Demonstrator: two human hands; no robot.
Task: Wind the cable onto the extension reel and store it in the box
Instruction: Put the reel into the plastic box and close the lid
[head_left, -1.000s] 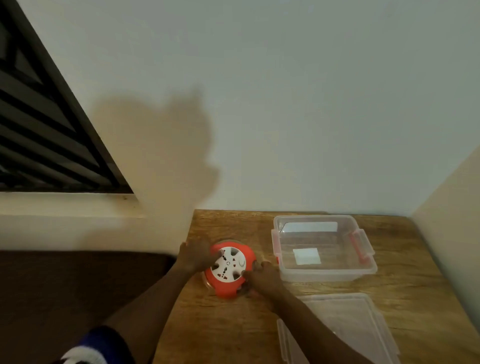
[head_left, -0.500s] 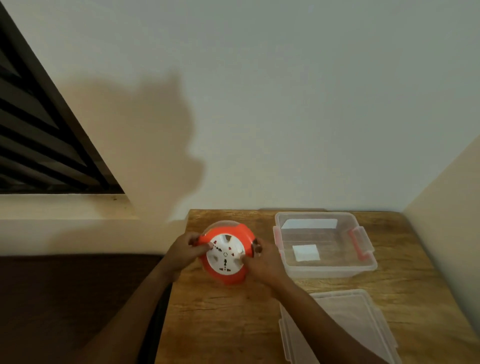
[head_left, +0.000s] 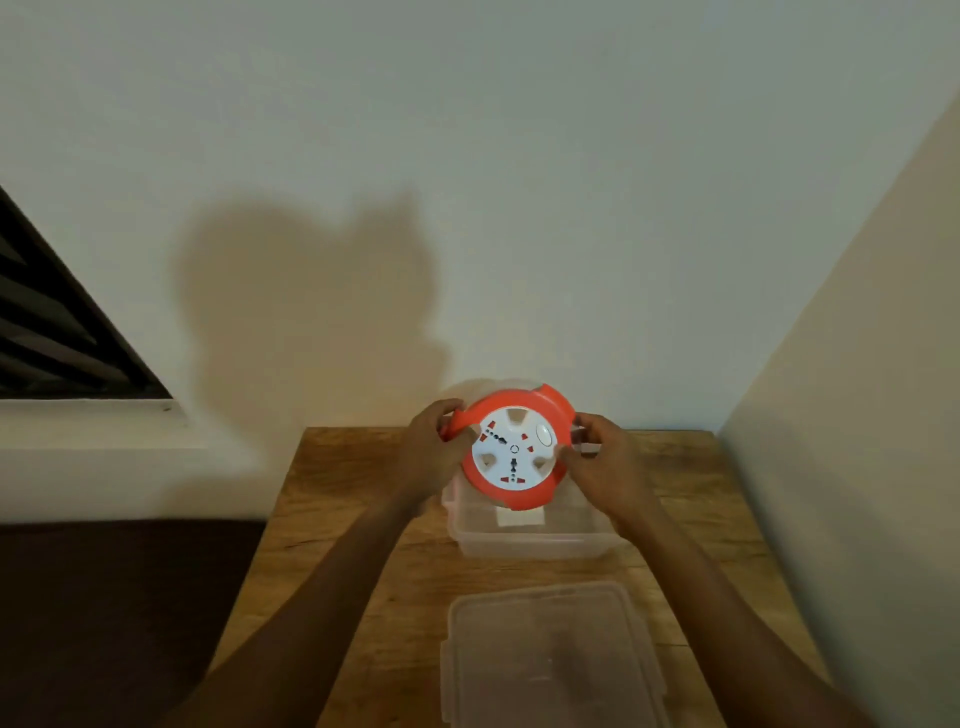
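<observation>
**Reel held above the open box**

The clear box (head_left: 530, 540) stood open on the wooden surface (head_left: 343, 519), with only a white label visible inside; its lid (head_left: 550, 654) lay nearer the person. The extension reel (head_left: 514, 447) was round, orange-rimmed, with a white socket face, tilted toward the camera. It was between both hands, above the box: left hand (head_left: 434, 452) clamped on its left edge, right hand (head_left: 602, 462) on its right.

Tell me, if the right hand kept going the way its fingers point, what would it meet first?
The right hand points inward at the orange reel it already grips, so the reel comes first. Past it waits the left hand.
</observation>
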